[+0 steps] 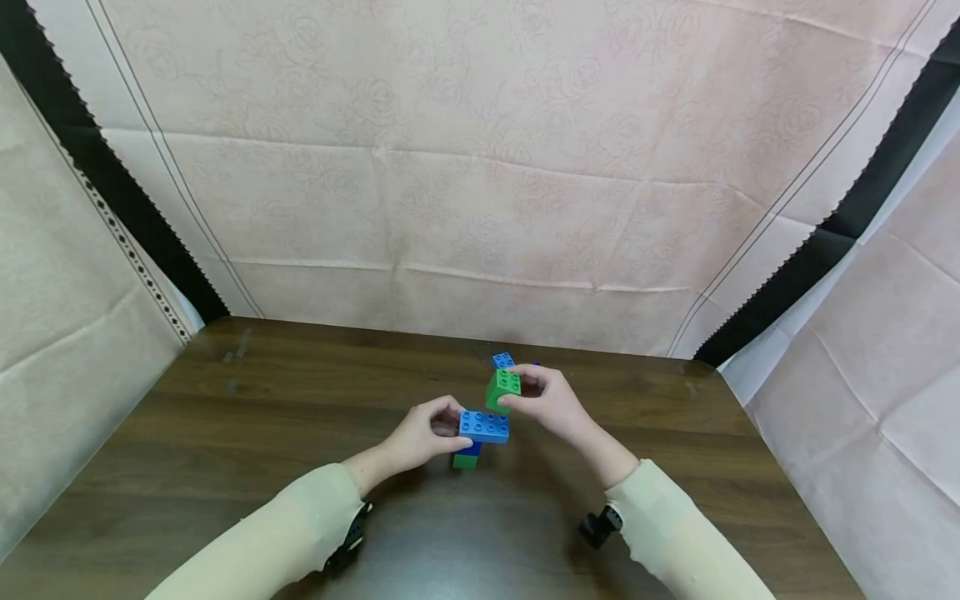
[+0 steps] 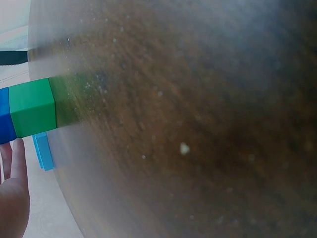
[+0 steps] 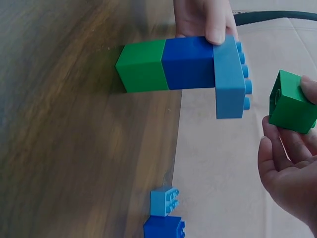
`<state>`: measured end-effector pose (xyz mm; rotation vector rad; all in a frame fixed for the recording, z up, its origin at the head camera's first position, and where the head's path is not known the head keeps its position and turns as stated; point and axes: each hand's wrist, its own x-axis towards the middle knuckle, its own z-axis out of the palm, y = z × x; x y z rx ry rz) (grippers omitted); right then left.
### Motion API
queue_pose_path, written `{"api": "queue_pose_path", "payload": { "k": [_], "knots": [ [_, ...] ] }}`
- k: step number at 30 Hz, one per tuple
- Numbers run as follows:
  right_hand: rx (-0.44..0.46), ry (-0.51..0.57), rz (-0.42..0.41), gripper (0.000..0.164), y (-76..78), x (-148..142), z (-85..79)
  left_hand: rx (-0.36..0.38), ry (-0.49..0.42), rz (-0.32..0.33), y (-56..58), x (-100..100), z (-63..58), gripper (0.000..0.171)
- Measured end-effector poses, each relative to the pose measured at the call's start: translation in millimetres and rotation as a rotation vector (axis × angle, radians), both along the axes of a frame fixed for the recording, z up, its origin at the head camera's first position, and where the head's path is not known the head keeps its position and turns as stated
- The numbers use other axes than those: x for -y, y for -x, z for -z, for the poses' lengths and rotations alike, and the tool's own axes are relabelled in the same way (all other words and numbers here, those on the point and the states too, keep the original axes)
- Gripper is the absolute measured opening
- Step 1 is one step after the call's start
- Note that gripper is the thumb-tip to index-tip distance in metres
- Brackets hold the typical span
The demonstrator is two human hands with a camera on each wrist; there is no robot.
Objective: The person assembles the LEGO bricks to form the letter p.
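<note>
My left hand (image 1: 423, 435) grips a stack of toy building bricks between thumb and fingers. The stack has a green brick (image 3: 142, 67) at the bottom, on the table, a dark blue brick (image 3: 190, 63) in the middle and a long light blue brick (image 1: 483, 427) on top, which juts out to one side. Pinched in my right hand (image 1: 551, 402) is a loose green brick (image 1: 502, 387), raised apart from the stack, its hollow underside partly showing in the right wrist view. The left wrist view catches just the stack's lower part and some fingers.
Toward the table's far edge stand a small light blue brick (image 3: 163, 202) and a dark blue brick (image 3: 162, 228), partly behind my right hand in the head view. Pale patterned cloth (image 1: 420, 208) hangs around the brown wooden table (image 1: 247, 475).
</note>
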<state>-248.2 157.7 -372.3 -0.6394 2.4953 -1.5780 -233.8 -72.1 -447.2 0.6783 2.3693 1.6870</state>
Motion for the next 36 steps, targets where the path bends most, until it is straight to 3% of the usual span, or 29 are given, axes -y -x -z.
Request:
{"api": "queue_pose_path", "payload": {
  "k": [11, 24, 36],
  "knots": [
    [-0.044, -0.039, -0.061, 0.041, -4.2, 12, 5.1, 0.014, -0.022, 0.005, -0.1, 0, -0.3, 0.027],
    [-0.044, -0.111, -0.06, 0.041, -6.4, 21, 13.1, 0.007, -0.007, 0.006, -0.4, 1, -1.2, 0.026],
    [-0.055, -0.106, -0.083, 0.038, -6.6, 26, 17.9, 0.003, -0.022, 0.005, -0.3, 1, -0.1, 0.026]
  ]
}}
